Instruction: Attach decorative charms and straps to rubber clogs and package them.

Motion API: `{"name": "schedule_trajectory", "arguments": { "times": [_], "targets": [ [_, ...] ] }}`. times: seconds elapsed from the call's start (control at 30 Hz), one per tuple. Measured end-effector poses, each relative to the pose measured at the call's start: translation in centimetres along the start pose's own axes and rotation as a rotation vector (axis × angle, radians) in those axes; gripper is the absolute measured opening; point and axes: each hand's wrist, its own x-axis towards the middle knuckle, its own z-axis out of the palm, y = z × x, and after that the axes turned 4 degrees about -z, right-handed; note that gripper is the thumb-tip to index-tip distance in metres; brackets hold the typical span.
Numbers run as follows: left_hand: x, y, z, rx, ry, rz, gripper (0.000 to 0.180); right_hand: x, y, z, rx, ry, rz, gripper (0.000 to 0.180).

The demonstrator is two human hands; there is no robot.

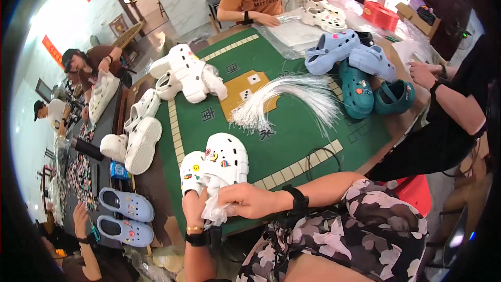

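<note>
Just in front of me a pair of white clogs point(227, 157) with colourful charms stands close together, toes pointing away, by the near edge of the green table mat. My left hand point(193, 208) is closed at the heel end of the left clog, its fingertips partly hidden by the shoe and wrapping. My right hand point(249, 200) is closed on crumpled white wrapping point(215, 210), thin like plastic or tissue, beside the heels. A bundle of white strings point(292, 96) lies fanned out beyond the clogs.
White clogs point(188, 73) stand at the table's far left, and blue clogs point(125, 216) at its near left. Blue and teal clogs point(357, 90) are piled at the right. Loose charms point(78, 177) cover a dark side table. Co-workers sit around; a person's hand point(424, 74) is at right.
</note>
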Motion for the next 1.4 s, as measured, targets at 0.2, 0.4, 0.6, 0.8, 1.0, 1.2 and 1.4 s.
{"name": "schedule_trajectory", "arguments": {
  "times": [0.2,0.4,0.6,0.8,1.0,1.2,1.4],
  "targets": [
    [0.0,-1.4,1.8,0.144,0.064,0.116,0.055,0.9,-4.8,-7.5,-0.093,0.261,-0.233,0.019],
    [-2.5,4.7,-1.4,0.089,0.084,-0.051,0.068,1.3,-6.8,-24.6,-0.645,1.076,-0.073,0.022],
    [-2.4,5.5,-0.8,0.141,0.122,-0.006,0.054,-7.0,-5.9,-41.0,-0.726,1.396,-0.11,0.028],
    [-0.8,6.7,0.2,0.034,0.133,0.051,0.048,-10.8,3.1,-34.8,-0.823,0.847,0.328,0.027],
    [-1.1,7.7,0.3,-0.116,0.113,0.035,0.047,-7.8,9.5,-27.4,-1.106,0.364,0.566,0.024],
    [-4.3,7.7,-1.9,0.011,0.002,0.096,0.048,-5.4,12.1,-25.8,-1.236,0.16,0.836,0.021],
    [-6.0,6.1,-3.2,-0.051,-0.206,0.294,0.065,-6.0,13.7,-25.8,-1.284,0.192,0.824,0.018]
  ]
}}
